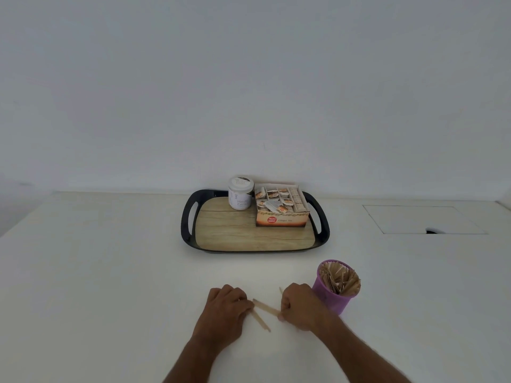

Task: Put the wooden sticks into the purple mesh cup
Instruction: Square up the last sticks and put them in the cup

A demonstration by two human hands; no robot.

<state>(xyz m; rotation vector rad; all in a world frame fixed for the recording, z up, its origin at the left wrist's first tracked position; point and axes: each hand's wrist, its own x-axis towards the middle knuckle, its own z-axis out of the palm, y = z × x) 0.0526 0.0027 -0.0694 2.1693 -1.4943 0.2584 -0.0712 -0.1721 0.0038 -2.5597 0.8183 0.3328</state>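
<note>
Head view looks down on two hands working close together on a white table [110, 272]. The right hand [297, 306] is curled, its fingers pinching one end of a stick [266, 307] that lies low over the table and runs leftward. A short tip of another stick [280, 290] pokes out above its knuckles, so it may be holding more than one. The left hand [228, 306] is also curled, knuckles up, with a second stick [261, 322] slanting out from under its fingers toward the person; its fingers seem closed on that stick, though the grip itself is hidden. The two sticks cross or meet between the hands.

Just beside the right hand stands the cup [336, 286], already packed with sticks that fan out over its near rim. Well behind sits a tray [188, 222] carrying a jar [241, 192] and a tea box [282, 208].

The cup looks crowded and a little top-heavy. Pushing more sticks in at an angle could jam against those already there, flick some out, or nudge the light cup over. The crossed sticks could also snag each other on lifting.
</note>
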